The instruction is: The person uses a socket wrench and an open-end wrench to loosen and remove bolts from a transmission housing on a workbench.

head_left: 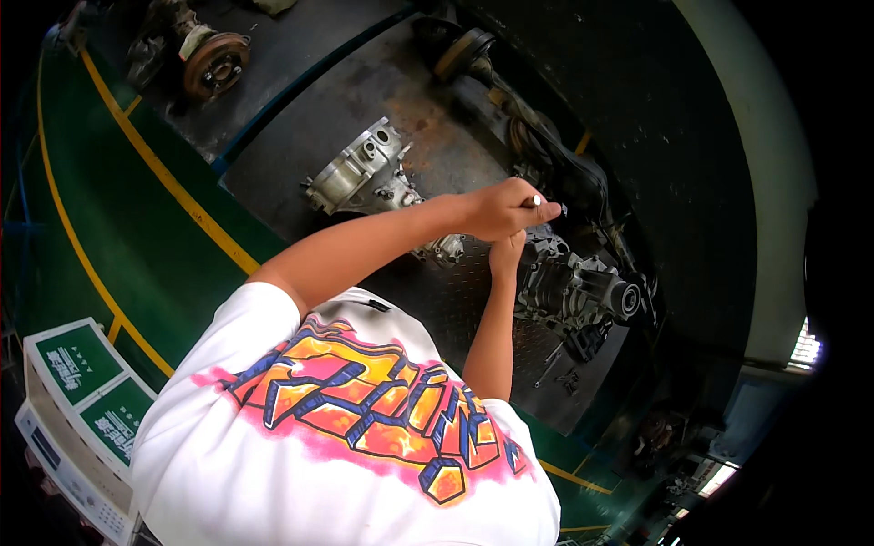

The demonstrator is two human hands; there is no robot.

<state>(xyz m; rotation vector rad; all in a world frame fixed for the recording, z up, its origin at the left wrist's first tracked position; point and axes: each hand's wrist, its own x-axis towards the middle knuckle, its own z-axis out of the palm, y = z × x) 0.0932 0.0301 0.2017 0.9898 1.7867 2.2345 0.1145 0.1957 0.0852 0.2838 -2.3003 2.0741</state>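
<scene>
My left hand [503,209] is closed in a fist around a metal rod [537,201], whose round, shiny end shows beside the thumb. What the rod's other end looks like is hidden by the hand. Just below it, my right hand [507,244] is raised against the underside of the left one; its fingers are mostly hidden. Both hands are over the near-left side of a grey metal gearbox [574,289] with a round flange at its right end. To the left of the hands lies a silver cast housing [360,173] with round openings.
Small tools [550,362] lie on the dark metal bench [364,77] near the gearbox. A vehicle axle [537,136] runs behind it. A rusty brake hub [216,65] stands far left. White equipment with green panels [86,373] is at the lower left, beside green floor with yellow lines.
</scene>
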